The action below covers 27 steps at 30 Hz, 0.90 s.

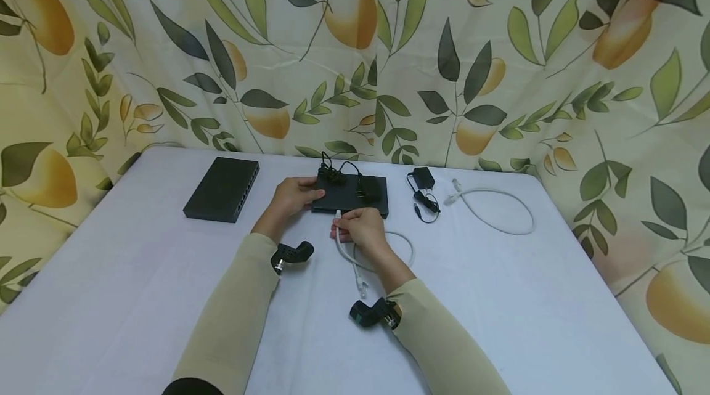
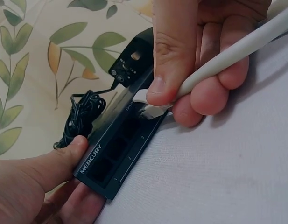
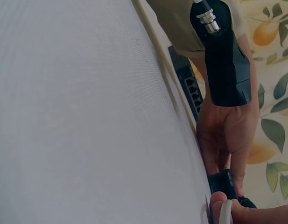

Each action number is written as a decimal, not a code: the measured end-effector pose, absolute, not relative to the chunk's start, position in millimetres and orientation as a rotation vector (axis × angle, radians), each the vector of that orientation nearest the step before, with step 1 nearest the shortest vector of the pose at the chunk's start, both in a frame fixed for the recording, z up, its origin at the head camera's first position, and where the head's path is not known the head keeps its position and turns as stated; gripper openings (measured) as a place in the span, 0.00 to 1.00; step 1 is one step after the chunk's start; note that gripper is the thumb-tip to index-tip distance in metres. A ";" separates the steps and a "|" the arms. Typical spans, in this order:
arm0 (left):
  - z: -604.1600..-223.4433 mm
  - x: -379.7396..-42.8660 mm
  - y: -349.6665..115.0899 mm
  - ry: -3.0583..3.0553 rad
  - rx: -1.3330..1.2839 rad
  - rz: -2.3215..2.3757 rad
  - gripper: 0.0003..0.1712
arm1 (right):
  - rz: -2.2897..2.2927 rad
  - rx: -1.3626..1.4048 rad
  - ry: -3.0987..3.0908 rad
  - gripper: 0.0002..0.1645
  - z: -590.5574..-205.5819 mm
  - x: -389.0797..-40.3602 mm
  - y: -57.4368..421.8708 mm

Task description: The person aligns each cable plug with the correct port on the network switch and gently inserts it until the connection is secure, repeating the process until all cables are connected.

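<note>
A black network switch (image 1: 336, 201) marked MERCURY lies near the back of the table, its row of ports facing me. My left hand (image 1: 293, 198) grips its left end, thumb on top and fingers underneath in the left wrist view. My right hand (image 1: 363, 228) pinches a white Ethernet cable (image 2: 242, 53) just behind its plug. That clear plug (image 2: 153, 111) is right at a port on the switch's front, its tip partly hidden. The cable's other end (image 1: 362, 287) lies on the cloth. On top of the switch rest a black power adapter (image 2: 134, 58) and its bundled cord (image 2: 83, 116).
A larger black box with a row of ports (image 1: 222, 188) lies at the left. Right of the switch are another power adapter (image 1: 423, 178) with its cord and a second white cable (image 1: 529, 213). A patterned curtain (image 1: 344, 74) hangs behind the white-covered table (image 1: 138, 296).
</note>
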<state>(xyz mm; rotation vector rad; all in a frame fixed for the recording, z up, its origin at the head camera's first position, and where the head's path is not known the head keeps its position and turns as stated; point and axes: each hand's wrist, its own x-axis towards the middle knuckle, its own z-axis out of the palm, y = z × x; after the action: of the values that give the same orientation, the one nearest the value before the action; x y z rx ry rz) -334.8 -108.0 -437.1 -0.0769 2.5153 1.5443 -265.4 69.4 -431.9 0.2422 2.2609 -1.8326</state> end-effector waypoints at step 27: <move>-435.3 -333.1 -106.5 2.443 -0.112 1.599 0.33 | -1.639 0.162 2.334 0.09 -418.0 -264.7 77.3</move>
<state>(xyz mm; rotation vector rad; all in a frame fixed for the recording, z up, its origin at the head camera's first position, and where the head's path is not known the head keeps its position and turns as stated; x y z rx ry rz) -333.1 -106.5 -435.3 -0.1115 2.4430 1.5991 -264.7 77.3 -418.0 0.1622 2.3343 -1.6390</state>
